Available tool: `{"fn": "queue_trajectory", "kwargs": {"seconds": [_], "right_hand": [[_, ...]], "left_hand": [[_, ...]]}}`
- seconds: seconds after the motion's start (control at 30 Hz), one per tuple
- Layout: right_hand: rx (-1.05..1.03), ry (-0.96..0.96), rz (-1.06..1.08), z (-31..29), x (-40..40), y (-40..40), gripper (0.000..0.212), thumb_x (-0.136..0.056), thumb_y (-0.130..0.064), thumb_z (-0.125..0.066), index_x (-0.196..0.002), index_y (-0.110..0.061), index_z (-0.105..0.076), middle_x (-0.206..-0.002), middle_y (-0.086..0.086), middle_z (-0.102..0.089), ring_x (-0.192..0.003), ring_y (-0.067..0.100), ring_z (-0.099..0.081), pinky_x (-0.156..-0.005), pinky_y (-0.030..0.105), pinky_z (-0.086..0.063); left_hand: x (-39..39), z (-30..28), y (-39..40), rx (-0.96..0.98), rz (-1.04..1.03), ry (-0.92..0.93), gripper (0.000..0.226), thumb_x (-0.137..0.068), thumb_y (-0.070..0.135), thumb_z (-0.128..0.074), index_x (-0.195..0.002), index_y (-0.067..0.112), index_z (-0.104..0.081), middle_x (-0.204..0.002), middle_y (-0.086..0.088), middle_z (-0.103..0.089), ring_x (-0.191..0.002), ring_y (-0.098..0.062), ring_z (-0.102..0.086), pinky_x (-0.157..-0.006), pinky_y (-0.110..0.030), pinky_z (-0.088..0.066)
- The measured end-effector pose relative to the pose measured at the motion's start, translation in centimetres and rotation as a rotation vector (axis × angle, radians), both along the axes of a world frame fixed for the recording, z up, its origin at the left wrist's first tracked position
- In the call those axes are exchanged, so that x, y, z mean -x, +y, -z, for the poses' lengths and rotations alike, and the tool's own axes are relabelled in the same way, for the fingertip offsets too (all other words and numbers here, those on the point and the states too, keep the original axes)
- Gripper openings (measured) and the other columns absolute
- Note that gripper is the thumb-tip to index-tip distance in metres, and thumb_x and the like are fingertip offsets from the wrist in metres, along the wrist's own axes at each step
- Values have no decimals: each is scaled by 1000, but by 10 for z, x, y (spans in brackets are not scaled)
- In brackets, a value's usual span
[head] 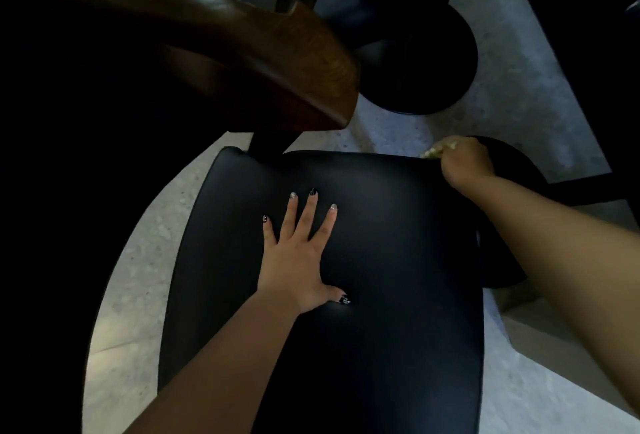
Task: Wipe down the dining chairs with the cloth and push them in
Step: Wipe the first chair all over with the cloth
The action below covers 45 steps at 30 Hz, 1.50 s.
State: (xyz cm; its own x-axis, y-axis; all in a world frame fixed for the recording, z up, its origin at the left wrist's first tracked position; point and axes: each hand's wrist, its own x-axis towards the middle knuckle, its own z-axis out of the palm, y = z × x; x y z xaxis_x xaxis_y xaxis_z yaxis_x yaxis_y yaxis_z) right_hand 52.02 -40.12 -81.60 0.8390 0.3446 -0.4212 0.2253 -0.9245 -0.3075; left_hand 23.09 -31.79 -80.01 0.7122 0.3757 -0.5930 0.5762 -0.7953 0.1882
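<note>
Black seat (381,225) runs lengthwise ahead; left hand (298,260) splayed flat; right hand (465,163) seemingly fisted round cloth (437,149).

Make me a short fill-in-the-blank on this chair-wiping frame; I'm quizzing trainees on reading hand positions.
1. The left hand lies flat, fingers spread, on the black ____ of the chair.
2. The right hand is closed on a yellowish ____ at the seat's far right corner.
3. A ____ wooden tabletop juts over the chair.

Missing: seat; cloth; brown

Black chair (381,225) on speckled floor (138,277)
</note>
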Motion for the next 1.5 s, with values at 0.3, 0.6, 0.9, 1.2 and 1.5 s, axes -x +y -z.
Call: {"fn": "queue_trajectory", "kwargs": {"seconds": [0.3, 0.6, 0.9, 1.2, 1.5], "right_hand": [[-277, -179, -620, 7, 25, -50, 60, -84, 13, -39, -143, -2, -39, -151, 15, -34, -140, 21, -27, -119, 34, -11], [-82, -201, -571, 6, 71, -96, 82, -75, 17, -47, -150, -2, -18, -158, 15, -13, -147, 32, -6, -117, 29, 5], [-133, -218, -540, 10, 201, -216, 95, -43, 20, -60, -136, 7, -44, -145, 25, -40, -136, 47, -31, -118, 40, -11], [46, -125, -489, -2, 311, -281, 102, -52, 6, -70, -143, 3, -23, -151, 23, -28, -140, 42, -15, -113, 46, -12], [231, -76, -710, -6, 392, -342, 59, -94, -1, 6, -144, 4, -24, -145, 24, -39, -144, 43, 0, -113, 46, -17]], "left_hand": [[0, -18, -26, 70, -190, 75, 120, -79, 52, -73, -149, 38, 24, -155, -2, 39, -143, -33, 33, -117, -65, -7], [47, -36, -130, 183, 27, 354, 146, -66, 43, -87, -138, 42, 40, -135, -7, 61, -132, -45, 43, -111, -73, -13], [62, -32, -138, 90, 52, 328, 147, -63, 43, -88, -140, 46, 37, -141, -2, 56, -136, -43, 40, -111, -71, -19], [67, -32, -137, 80, 57, 283, 145, -63, 41, -88, -142, 47, 33, -148, -1, 49, -139, -41, 36, -111, -71, -18], [63, -45, -117, -107, 388, 286, 142, -59, 81, -68, -147, 32, 32, -158, -18, 24, -147, -47, -1, -116, -55, -24]]}}
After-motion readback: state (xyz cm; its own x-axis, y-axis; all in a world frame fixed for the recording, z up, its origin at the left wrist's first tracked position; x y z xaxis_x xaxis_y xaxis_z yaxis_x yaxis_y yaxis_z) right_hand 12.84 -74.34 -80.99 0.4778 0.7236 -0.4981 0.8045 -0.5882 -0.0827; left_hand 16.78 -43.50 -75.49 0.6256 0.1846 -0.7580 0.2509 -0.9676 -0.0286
